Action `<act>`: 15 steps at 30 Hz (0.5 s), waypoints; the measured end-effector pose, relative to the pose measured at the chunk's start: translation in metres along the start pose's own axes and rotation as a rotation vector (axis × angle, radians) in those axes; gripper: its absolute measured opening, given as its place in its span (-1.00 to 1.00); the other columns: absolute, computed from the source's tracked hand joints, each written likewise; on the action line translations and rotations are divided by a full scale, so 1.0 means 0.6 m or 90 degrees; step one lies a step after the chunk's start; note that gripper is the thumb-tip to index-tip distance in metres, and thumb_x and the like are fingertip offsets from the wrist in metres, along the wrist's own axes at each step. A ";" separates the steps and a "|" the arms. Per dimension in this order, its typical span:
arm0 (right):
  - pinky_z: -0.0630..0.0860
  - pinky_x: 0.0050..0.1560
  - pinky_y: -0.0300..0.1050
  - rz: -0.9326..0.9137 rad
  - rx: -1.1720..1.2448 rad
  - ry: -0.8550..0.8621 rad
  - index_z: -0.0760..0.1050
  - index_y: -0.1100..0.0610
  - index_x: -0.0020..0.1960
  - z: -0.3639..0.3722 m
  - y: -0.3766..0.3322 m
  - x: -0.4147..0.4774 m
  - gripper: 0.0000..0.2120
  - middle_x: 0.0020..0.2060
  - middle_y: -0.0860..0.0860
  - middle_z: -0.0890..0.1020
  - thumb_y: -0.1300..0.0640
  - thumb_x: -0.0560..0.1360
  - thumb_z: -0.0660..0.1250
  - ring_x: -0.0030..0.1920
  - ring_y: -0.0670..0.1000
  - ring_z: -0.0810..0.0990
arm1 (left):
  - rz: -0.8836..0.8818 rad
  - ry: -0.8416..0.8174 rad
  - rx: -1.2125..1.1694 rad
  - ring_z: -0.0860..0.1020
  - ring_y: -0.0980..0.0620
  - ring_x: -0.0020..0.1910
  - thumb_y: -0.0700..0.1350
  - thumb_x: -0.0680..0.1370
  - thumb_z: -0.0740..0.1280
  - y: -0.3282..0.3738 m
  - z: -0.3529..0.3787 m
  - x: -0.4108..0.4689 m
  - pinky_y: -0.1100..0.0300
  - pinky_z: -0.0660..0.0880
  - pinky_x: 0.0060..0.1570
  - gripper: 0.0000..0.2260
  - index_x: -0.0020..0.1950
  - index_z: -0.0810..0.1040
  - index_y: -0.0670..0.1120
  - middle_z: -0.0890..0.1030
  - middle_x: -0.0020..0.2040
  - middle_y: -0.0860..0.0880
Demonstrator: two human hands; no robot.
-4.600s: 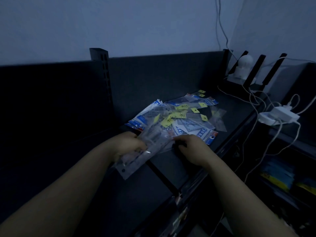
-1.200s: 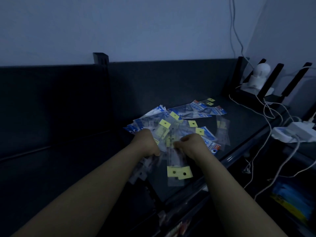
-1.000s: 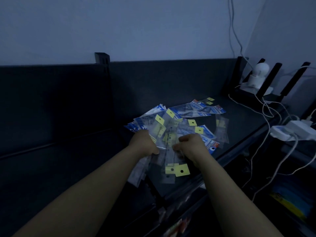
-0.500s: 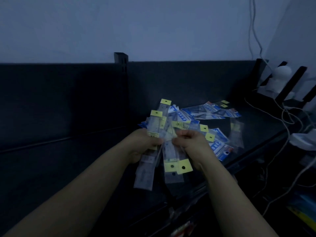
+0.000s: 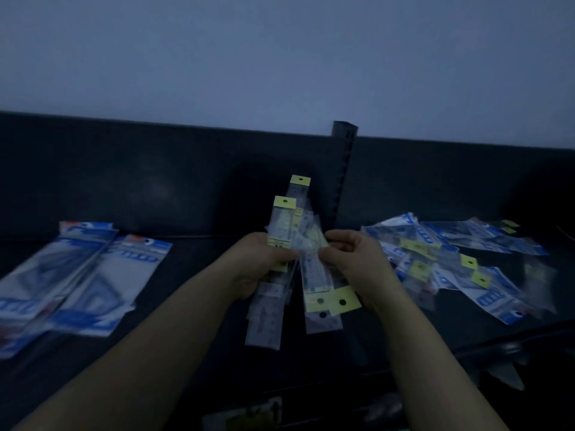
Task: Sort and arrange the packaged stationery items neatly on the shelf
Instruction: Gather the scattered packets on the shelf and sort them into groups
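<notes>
Now: left hand (image 5: 264, 264) and right hand (image 5: 357, 265) both grip bunch of long clear packs (image 5: 284, 227) above shelf (image 5: 202, 259). Best: turn yellow tags (image 5: 342, 301) same way, tap ends even, lay flat near blue packs (image 5: 130, 275).

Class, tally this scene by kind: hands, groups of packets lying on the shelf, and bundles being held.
Hands: 2, left hand and right hand
Packet groups lying on the shelf: 2, blue-and-white stack and mixed pile
Held bundles: 1, yellow-tagged packets
Total: 5
</notes>
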State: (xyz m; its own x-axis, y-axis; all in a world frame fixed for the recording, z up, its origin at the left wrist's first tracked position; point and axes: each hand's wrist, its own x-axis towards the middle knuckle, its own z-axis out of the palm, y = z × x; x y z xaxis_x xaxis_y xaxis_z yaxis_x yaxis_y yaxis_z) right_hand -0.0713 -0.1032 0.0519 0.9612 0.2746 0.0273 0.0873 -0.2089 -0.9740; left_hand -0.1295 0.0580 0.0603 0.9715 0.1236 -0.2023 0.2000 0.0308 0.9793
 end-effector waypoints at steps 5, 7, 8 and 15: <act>0.62 -0.16 -0.13 -0.035 -0.023 -0.078 0.49 0.15 0.22 0.144 -0.037 -0.045 -0.67 -0.06 0.05 0.62 0.24 0.47 0.41 -0.15 0.00 0.65 | 0.018 0.100 0.006 0.61 0.08 -0.38 -0.22 0.50 0.41 -0.017 -0.128 -0.095 0.29 0.48 -0.47 -0.95 -0.06 0.59 -0.14 0.66 -0.19 -0.09; 0.64 -0.07 -0.01 -0.041 -0.021 -0.114 0.49 0.15 0.22 0.209 -0.054 -0.067 -0.66 -0.05 0.06 0.62 0.24 0.47 0.41 -0.11 0.05 0.66 | 0.021 0.146 0.009 0.59 0.06 -0.38 -0.23 0.50 0.41 -0.026 -0.185 -0.138 0.28 0.48 -0.45 -0.98 -0.10 0.59 -0.14 0.64 -0.21 -0.09; 0.64 -0.05 0.02 -0.045 -0.019 -0.133 0.48 0.14 0.22 0.242 -0.062 -0.080 -0.66 -0.04 0.06 0.62 0.24 0.47 0.40 -0.09 0.06 0.66 | 0.019 0.166 0.007 0.58 0.03 -0.35 -0.23 0.50 0.41 -0.031 -0.214 -0.160 0.26 0.49 -0.41 -0.97 -0.11 0.58 -0.14 0.64 -0.20 -0.10; 0.58 0.03 -0.03 -0.105 -0.030 -0.257 0.51 0.14 0.18 0.466 -0.106 -0.161 -0.71 -0.06 0.01 0.59 0.24 0.47 0.40 -0.07 -0.02 0.60 | 0.001 0.284 0.031 0.62 0.02 -0.34 -0.25 0.51 0.39 -0.059 -0.403 -0.329 0.27 0.50 -0.44 -0.91 0.01 0.61 -0.20 0.68 -0.18 -0.13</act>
State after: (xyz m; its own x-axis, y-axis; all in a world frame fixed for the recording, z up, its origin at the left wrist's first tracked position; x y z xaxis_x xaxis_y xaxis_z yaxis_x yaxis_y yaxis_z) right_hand -0.2432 0.1461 0.0480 0.7549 0.6508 0.0820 0.2518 -0.1722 -0.9523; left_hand -0.3591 0.2722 0.0641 0.8237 0.5399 -0.1730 0.2149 -0.0151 0.9765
